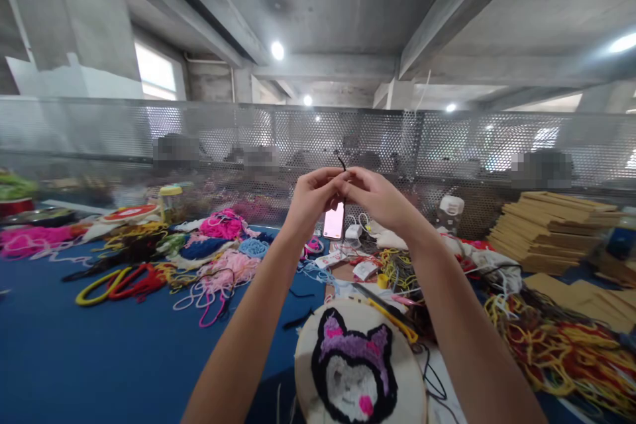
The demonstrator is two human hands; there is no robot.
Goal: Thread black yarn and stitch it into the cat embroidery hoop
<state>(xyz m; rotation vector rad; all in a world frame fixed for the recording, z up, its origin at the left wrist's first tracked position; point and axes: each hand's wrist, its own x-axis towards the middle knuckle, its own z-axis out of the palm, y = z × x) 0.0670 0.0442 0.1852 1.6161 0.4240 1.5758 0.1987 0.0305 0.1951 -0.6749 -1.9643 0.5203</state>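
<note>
Hands: two, the left hand (314, 195) and the right hand (375, 195), both raised above the surface (124, 358), their fingertips meeting.
Fingers: narrow in both hands, pinched together on one black strand (342, 160) (how each finger shares this hold is partly hidden).
Strand: one, its short end standing up above the fingertips, in the air, well apart from the surface.
Hoop: one embroidery hoop (305, 371) between the forearms, toward the near edge; its cloth carries one figure (355, 351) with two ears, in black, purple and white, with pink patches.
Phone: one lit phone (333, 220), upright, seen just below the hands, toward the far edge.
White boxes: two small ones, a left box (330, 258) and a right box (365, 270), near the phone.
Loops: two at the left part of the surface, a yellow loop (92, 295) and a red loop (144, 283), side by side.
Yarn: several heaps, too mixed for exact counting; one bright pink heap (222, 223) is at left, one yellow-and-red heap (561, 358) at the near right corner.
Cardboard: one tall stack (551, 228), toward the far right corner.
Screen: one perforated metal screen (278, 132) along the far edge.
</note>
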